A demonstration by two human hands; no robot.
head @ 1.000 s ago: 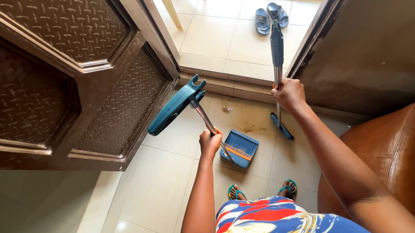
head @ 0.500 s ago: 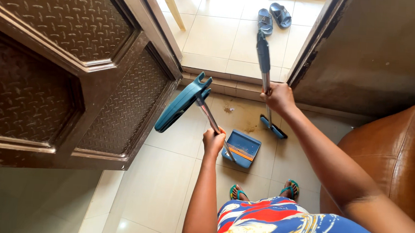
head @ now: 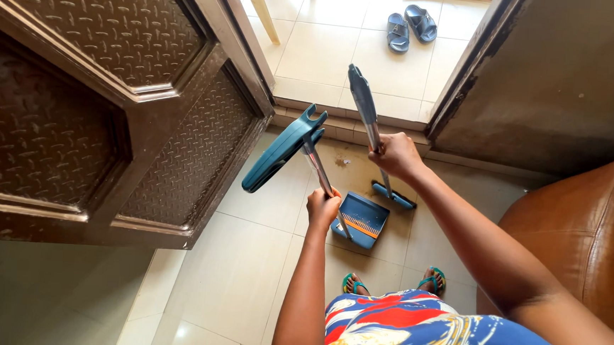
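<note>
My left hand (head: 323, 206) grips the metal shaft of a long-handled blue dustpan (head: 361, 220), whose pan rests on the tiled floor in front of my feet. Its teal handle grip (head: 283, 148) sticks up toward the camera. My right hand (head: 395, 155) is closed around the shaft of a blue broom (head: 363, 101). The broom's narrow head (head: 394, 195) sits on the floor just beyond the pan's far edge, close to it. Bits of dirt (head: 342, 162) lie on the stained floor near the threshold.
An open brown metal door (head: 98, 96) fills the left side. A brown leather seat (head: 587, 239) stands at the right. Beyond the doorway step (head: 338, 125) lie a pair of blue sandals (head: 410, 26) and a wooden chair leg (head: 261, 10). My feet wear green flip-flops (head: 392, 283).
My right hand has drawn the broom leftward, bringing its head up to the dustpan. My left hand and the dustpan have stayed nearly still.
</note>
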